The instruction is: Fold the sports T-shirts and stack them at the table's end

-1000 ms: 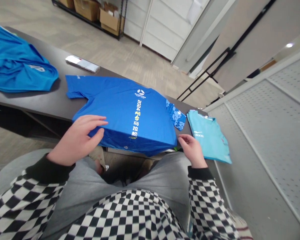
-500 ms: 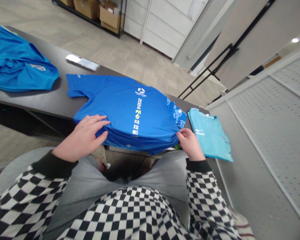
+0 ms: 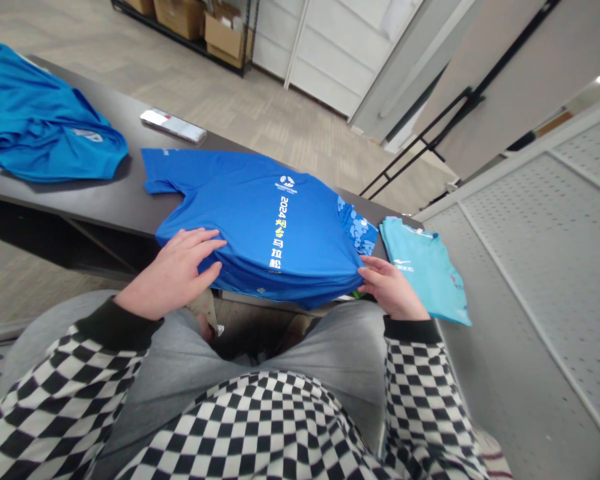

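A blue T-shirt (image 3: 240,213) with white and yellow lettering lies spread across the dark tabletop, its lower hem drooping over the near edge. On its left near side, my left hand (image 3: 173,273) rests palm down with fingers spread, pressing lightly on the cloth. At the shirt's right near corner, below the patterned sleeve, my right hand (image 3: 393,287) has the cloth edge between thumb and fingers. Just beyond that hand, a folded light turquoise shirt (image 3: 427,270) lies at the table's right end.
Bunched blue clothing (image 3: 50,127) lies on the left of the dark table (image 3: 115,207). A flat clear-wrapped packet (image 3: 174,127) sits near the far edge. A perforated grey panel (image 3: 540,280) borders the right side. Cardboard boxes (image 3: 223,39) stand on a shelf beyond.
The view has shifted slightly, so everything sits a little further right. My right hand's fingers are straighter at the shirt's corner. My left hand stays on the cloth.
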`<state>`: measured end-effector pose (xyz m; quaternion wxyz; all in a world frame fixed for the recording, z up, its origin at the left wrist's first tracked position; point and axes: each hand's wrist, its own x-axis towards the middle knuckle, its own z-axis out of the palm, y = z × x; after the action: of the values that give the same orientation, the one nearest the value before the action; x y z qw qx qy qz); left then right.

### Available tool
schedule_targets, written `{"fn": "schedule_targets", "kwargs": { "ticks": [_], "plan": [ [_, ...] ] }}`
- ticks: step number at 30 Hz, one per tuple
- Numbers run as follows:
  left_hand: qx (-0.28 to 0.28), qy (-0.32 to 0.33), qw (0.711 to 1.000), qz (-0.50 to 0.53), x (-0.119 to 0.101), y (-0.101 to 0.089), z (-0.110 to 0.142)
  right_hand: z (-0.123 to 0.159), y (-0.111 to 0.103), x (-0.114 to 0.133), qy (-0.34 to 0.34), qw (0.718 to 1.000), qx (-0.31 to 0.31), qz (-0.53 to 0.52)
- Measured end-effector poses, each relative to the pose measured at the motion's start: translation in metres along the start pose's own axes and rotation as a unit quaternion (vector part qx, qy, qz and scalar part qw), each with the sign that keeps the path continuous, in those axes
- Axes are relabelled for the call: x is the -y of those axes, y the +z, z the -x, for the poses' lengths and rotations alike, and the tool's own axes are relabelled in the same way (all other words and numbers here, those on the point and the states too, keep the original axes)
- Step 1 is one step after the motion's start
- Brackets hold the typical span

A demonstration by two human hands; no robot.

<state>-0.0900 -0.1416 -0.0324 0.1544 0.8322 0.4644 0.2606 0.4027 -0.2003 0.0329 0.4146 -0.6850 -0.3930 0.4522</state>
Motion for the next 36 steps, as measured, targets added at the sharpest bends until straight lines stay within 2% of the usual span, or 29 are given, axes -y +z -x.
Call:
{"fn": "schedule_targets", "kwargs": {
  "ticks": [7, 16, 23, 29, 36],
  "plan": [
    [-0.001, 0.001, 1.0, 0.005, 0.002, 0.0, 0.0, -0.004, 0.0, -0.007, -0.025, 0.999, -0.004, -0.027],
    [-0.003, -0.005, 1.0, 0.017, 0.002, -0.001, -0.001, -0.012, -0.006, -0.017, -0.042, 0.993, -0.064, 0.091],
    [0.001, 0.0, 1.0, 0.009, 0.002, -0.001, 0.0, -0.006, -0.01, -0.006, -0.018, 0.978, -0.051, 0.204],
    [0.003, -0.001, 1.0, 0.008, 0.003, -0.001, 0.0, -0.005, -0.013, -0.001, -0.007, 0.988, -0.016, 0.153],
    [0.001, -0.003, 1.0, 0.009, 0.002, 0.0, 0.0, -0.008, -0.016, -0.011, 0.021, 0.993, -0.014, 0.111]
  ]
}}
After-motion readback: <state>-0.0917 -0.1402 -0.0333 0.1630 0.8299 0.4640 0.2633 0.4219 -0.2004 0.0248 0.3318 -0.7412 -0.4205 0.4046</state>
